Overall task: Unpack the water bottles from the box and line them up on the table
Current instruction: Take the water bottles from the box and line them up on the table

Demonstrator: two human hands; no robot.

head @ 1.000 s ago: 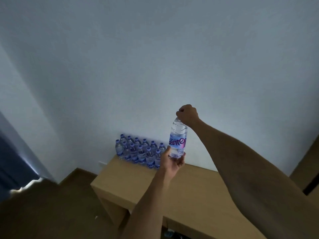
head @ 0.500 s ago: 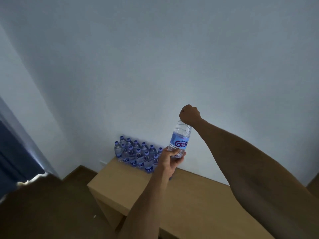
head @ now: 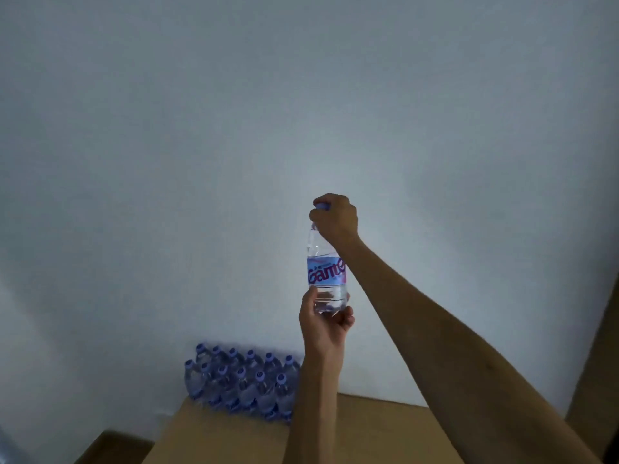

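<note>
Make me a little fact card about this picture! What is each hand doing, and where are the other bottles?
held thing: bottle, upright, in the air in front of the wall
left hand: grips the bottle's bottom
right hand: fingers curled round the cap
label: blue with red letters
other bottles: two rows, upright, on the table by the wall
box: not in view
</note>
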